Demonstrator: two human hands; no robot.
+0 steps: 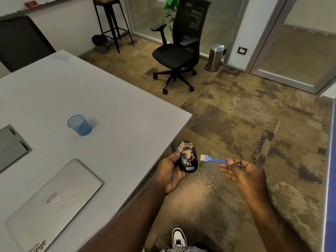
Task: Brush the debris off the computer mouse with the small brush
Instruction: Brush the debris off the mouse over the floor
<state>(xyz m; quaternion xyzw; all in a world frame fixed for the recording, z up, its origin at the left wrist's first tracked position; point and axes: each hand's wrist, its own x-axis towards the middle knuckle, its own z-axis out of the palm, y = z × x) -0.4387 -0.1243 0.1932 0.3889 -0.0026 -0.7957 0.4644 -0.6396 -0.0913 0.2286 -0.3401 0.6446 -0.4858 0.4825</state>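
We hold the black mouse (187, 157) in our left hand (171, 171), out past the table (109, 106) edge and over the floor. Our fingers curl round its sides. Tan dirt covers its top. Our right hand (243, 174) pinches the little blue brush (216, 160) by its handle. The white bristles point left at the mouse, just beside it but not touching. The mouse runs long away from us.

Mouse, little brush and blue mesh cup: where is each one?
mouse (187, 157), head view, on its dusty top.
brush (203, 157), head view, on its white bristles.
blue mesh cup (80, 125), head view, on its side wall.
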